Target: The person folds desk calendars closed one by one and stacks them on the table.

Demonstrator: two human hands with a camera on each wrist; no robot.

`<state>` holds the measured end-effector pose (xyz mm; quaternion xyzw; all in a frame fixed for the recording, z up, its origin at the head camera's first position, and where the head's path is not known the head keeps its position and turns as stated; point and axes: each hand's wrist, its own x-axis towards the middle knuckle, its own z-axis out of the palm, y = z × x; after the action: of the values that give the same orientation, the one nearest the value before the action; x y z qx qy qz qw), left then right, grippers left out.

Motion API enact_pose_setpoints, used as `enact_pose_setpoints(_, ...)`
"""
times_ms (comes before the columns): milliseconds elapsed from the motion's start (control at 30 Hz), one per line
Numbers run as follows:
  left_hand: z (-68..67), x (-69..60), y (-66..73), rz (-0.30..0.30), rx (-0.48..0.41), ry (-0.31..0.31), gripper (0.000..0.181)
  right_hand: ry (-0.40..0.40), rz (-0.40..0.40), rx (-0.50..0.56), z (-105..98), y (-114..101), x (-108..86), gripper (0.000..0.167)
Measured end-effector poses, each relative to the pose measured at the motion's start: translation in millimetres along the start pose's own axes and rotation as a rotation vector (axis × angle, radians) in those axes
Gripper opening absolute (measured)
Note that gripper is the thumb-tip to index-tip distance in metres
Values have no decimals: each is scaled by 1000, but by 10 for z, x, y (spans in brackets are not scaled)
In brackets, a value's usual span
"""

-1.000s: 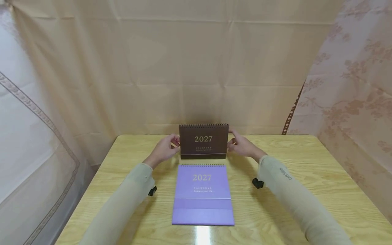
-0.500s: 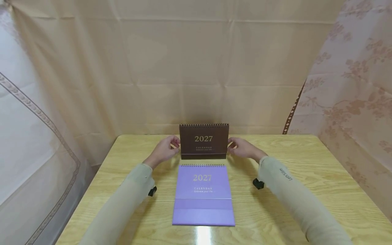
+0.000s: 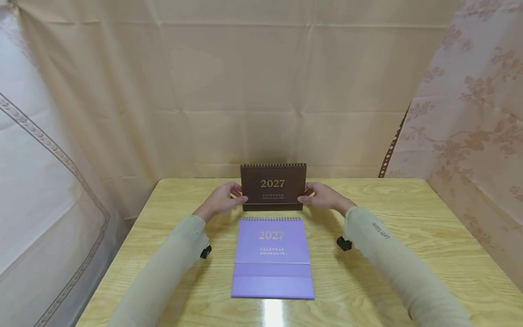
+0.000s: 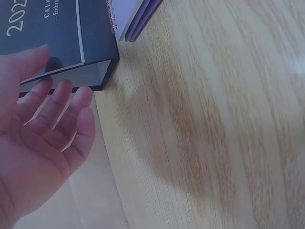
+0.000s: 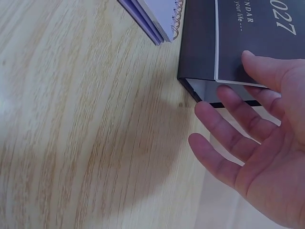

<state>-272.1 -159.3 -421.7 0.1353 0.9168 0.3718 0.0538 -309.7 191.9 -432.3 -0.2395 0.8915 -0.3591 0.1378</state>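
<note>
A dark brown 2027 desk calendar (image 3: pixel 273 175) stands upright as a tent near the table's back edge, its spiral binding on top. At its left side my left hand (image 3: pixel 222 198) grips the edge, thumb on the front cover and other fingers round the open side. My right hand (image 3: pixel 325 196) holds the opposite edge in the same way; in the right wrist view its thumb (image 5: pixel 262 69) lies over the cover and the lower fingers spread loosely outside. Just in front, a purple 2027 desk calendar (image 3: pixel 271 268) lies with its cover up, untouched.
The wooden table (image 3: pixel 408 254) has a bright glare spot near its front. A beige cloth (image 3: pixel 261 91) hangs right behind the brown calendar. White cloth (image 3: pixel 41 204) hangs at the left and floral cloth (image 3: pixel 482 136) at the right.
Both thumbs have moved from beside the brown calendar onto its front cover. The right index finger has drawn in from its earlier extended position. Both calendars stay in place.
</note>
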Motion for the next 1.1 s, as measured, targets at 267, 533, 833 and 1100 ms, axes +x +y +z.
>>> enact_pose_setpoints(267, 35, 14, 13, 26, 35, 22, 29, 30, 18, -31, 8, -52, -12, 19)
enact_pose_setpoints(533, 72, 17, 93, 1, 72, 21, 26, 7, 259, 62, -4, -103, -12, 21)
enact_pose_setpoints(833, 100, 29, 96, -4, 110, 10, 26, 7, 267, 36, 51, -119, -3, 23)
enact_pose_setpoints(1100, 101, 25, 114, -41, 118, -9, 23, 52, 243, -71, 177, -88, 13, 22)
